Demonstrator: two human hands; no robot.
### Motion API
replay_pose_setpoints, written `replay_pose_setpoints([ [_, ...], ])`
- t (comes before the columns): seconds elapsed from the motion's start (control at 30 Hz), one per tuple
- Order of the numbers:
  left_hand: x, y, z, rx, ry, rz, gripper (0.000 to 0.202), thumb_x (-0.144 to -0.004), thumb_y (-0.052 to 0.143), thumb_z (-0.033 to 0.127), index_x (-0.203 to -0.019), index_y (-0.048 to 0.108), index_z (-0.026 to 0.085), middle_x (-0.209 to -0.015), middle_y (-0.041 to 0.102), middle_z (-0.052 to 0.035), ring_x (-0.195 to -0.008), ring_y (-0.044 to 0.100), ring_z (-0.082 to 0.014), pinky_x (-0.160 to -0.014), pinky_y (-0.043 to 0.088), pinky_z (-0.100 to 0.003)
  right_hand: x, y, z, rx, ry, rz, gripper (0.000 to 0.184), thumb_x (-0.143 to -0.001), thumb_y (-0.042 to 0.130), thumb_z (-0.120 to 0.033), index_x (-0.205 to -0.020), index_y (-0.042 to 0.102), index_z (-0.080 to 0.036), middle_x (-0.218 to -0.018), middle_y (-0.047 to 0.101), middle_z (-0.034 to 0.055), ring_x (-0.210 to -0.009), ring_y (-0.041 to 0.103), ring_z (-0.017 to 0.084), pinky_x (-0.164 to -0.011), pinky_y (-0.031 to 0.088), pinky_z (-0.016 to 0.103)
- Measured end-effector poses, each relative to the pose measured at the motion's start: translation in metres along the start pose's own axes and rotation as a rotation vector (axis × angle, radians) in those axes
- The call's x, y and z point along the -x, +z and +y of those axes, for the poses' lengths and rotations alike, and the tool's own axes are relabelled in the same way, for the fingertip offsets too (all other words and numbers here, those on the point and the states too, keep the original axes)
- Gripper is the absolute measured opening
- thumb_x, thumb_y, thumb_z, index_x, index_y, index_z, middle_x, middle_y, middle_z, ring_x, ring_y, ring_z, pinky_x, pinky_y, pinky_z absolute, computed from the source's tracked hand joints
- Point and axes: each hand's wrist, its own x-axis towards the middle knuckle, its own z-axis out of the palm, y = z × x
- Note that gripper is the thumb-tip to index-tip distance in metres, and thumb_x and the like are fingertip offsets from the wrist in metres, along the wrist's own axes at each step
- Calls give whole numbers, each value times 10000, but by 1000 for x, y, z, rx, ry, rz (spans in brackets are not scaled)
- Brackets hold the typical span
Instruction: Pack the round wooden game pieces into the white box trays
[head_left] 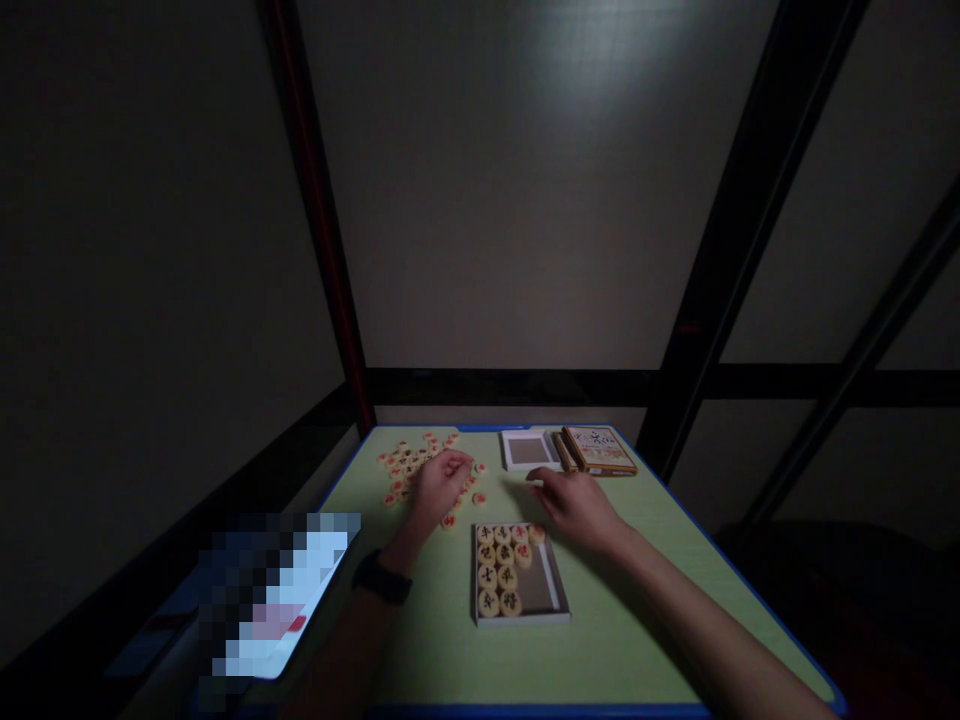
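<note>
My left hand (444,482) is over the right side of a loose pile of round Chinese chess pieces (405,460) marked in red and black. Its fingers are curled together, and whatever they may hold is hidden. To the right, my right hand (574,500) hovers above the table with its fingers loosely bent and apart, holding nothing I can see. Below and between the hands lies a shallow white box tray (541,590). Several pieces fill its left columns and top row in rows, and one piece (537,534) sits at its upper right corner.
Behind my right hand stand an empty-looking white box part (529,451) and a printed box lid (600,450). A lit, blurred screen (300,600) is at the table's left edge. The green table (637,640) has a blue rim, with dark-framed panels beyond it.
</note>
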Motion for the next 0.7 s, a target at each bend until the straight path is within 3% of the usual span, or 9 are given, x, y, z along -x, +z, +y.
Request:
replay_pose_setpoints([
  [0.23,-14,-21,-13,-356,89,167,118,-787,600,268,-803,674,179,-745,721,-29,-695,665,-173,-655,507,-262,-5,23,7,42,23,-21,275,-973,492,-263,-1172,671,-202,-901,778,89,-811,711,232,-666,397,277],
  [0.53,-11,-23,-20,-574,116,66,149,-839,534,176,-874,677,198,-868,756,-29,-810,692,-181,-719,500,-265,-9,31,13,62,54,-45,295,-970,490,-261,-1206,660,-216,-959,783,97,-870,723,258,-683,413,289],
  [0.7,-8,-22,-18,-619,148,59,192,-873,474,171,-836,661,195,-837,746,-20,-819,673,-181,-759,468,-272,-10,35,16,77,75,-63,298,-974,479,-269,-1206,659,-216,-969,782,106,-888,724,259,-700,422,289],
])
